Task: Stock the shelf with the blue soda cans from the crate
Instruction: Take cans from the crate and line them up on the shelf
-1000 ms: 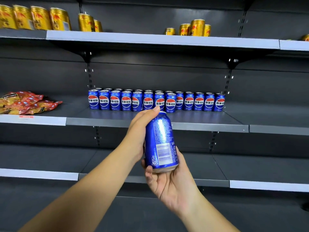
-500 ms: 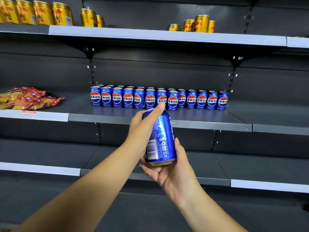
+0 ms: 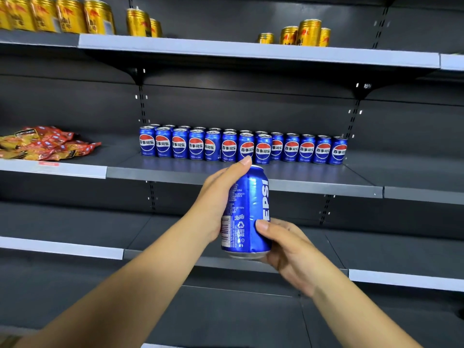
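I hold one blue soda can [image 3: 247,212] upright in front of the grey middle shelf [image 3: 301,182]. My left hand [image 3: 216,199] grips its left side, thumb lying up toward the rim. My right hand [image 3: 286,247] cups the base from the right and below, thumb pressed on the can's front. The can's side lettering faces right and the barcode faces me. Behind it, several blue soda cans [image 3: 243,146] stand in rows on the shelf, logos forward. No crate is in view.
Gold cans [image 3: 57,16] line the top shelf, with another small group of gold cans [image 3: 301,33] further right. Red and yellow snack packets [image 3: 42,143] lie on the left part of the middle shelf. Lower grey shelves [image 3: 251,262] run beneath my hands.
The can has been turned in my hands, so the barcode moved left and the side lettering came into view. My right thumb has come round onto the can's front.
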